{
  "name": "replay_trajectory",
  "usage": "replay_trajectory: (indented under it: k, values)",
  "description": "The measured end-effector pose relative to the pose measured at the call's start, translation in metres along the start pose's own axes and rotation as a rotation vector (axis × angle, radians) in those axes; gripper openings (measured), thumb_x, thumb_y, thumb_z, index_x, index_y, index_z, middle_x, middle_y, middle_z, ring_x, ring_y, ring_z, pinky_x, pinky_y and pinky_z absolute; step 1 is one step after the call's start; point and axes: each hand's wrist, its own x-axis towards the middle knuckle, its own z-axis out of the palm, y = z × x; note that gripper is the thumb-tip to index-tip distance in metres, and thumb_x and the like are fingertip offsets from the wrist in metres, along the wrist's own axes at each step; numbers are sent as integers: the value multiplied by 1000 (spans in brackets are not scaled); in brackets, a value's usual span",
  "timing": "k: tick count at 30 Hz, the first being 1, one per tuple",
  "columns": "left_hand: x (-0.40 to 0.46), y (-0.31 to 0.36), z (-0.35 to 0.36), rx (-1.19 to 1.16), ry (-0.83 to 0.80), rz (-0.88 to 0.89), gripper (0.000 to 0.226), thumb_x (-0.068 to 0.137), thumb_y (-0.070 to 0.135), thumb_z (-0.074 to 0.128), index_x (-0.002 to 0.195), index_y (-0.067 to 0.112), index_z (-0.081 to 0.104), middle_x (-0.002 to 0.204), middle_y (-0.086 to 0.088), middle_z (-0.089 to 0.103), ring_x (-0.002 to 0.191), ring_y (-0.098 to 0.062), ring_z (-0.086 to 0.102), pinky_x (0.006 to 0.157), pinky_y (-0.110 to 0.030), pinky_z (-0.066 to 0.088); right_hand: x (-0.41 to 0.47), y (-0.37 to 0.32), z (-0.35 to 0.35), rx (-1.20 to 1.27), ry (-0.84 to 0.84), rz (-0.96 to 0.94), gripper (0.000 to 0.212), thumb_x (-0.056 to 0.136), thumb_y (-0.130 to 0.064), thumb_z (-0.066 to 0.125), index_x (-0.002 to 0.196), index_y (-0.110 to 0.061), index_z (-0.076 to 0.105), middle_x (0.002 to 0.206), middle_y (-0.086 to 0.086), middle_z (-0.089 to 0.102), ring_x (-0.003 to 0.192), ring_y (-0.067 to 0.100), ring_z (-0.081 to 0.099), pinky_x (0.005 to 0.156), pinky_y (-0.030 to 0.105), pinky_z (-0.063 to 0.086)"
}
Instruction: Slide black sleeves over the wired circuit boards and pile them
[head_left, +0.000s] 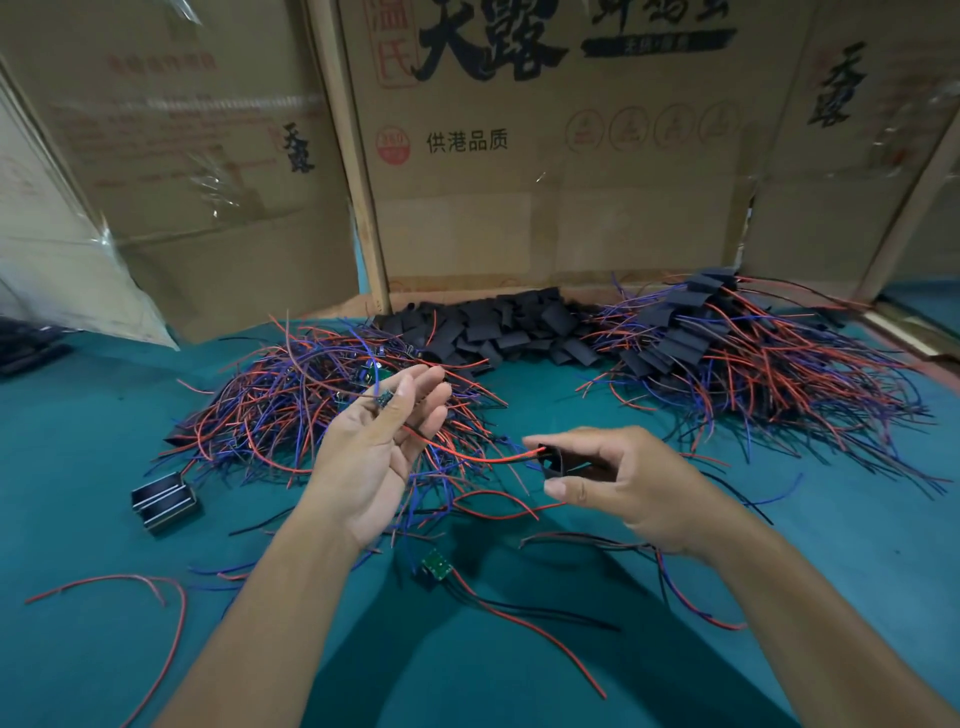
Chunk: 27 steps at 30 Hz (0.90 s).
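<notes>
The left hand (376, 447) is raised palm-up above the teal cloth tabletop (78, 467), its thumb and forefinger pinching a small wired circuit board (384, 399), the other fingers spread loosely. A thin red wire (467, 453) runs from that board across to the right hand (618, 483), which pinches a short black flattened sleeve (551, 460) between thumb and forefinger; the wire's end sits at the sleeve's mouth. Behind the left hand lies a tangled heap of red, blue and black wired boards (291, 405). A pile of loose black sleeves (498, 325) sits at the back centre, and a stack of sleeved boards (727, 343) lies behind the right hand. A bare green circuit board (435, 564) rests between the forearms.
</notes>
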Motion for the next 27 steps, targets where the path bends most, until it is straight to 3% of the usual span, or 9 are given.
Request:
replay_trajectory:
  k: [3, 8, 13, 17, 23, 27]
  values:
    - [0, 1, -2, 41, 8, 36, 38, 84, 21, 60, 118, 4, 63, 111, -4, 74, 95, -12, 72, 78, -19, 57, 0, -3, -2, -39, -20, -30, 41, 85, -18, 73, 125, -21, 66, 97, -20, 65, 85, -12, 57, 79, 6, 37]
    - [0, 0, -5, 119, -13, 94, 32, 87, 19, 61, 116, 5, 64, 114, -8, 73, 95, -15, 72, 75, -20, 57, -1, -4, -2, -91, -20, -55, 41, 83, -20, 75, 123, -18, 67, 87, -20, 61, 81, -11, 57, 76, 6, 37]
    - [-1, -3, -2, 164, -26, 124, 30, 87, 19, 62, 114, 6, 65, 112, -10, 74, 94, -18, 73, 75, -21, 57, -1, -5, -1, -188, 21, -74, 40, 81, -26, 77, 120, -23, 69, 96, -13, 63, 90, 0, 59, 83, 17, 44]
    - [-5, -14, 7, 140, -22, 132, 25, 86, 18, 62, 108, 7, 66, 104, -11, 75, 90, -18, 73, 73, -21, 57, 0, -7, 11, -387, 93, -152, 41, 81, -35, 77, 119, -24, 68, 100, -12, 62, 96, 7, 53, 89, 17, 37]
    - [-18, -49, 31, -14, 22, 50, 21, 84, 18, 60, 99, 4, 62, 83, -9, 71, 74, -16, 70, 70, -23, 57, 0, -11, 45, -588, 230, -220, 33, 82, -43, 67, 104, -19, 68, 93, -1, 65, 91, 22, 57, 84, 37, 42]
    - [-25, -58, 38, 67, 71, -5, 20, 90, 30, 57, 89, 13, 67, 85, -5, 72, 82, -15, 67, 75, -25, 53, 1, -11, 48, -370, 311, -188, 29, 80, -26, 74, 106, -16, 68, 92, 2, 64, 87, 21, 59, 80, 34, 46]
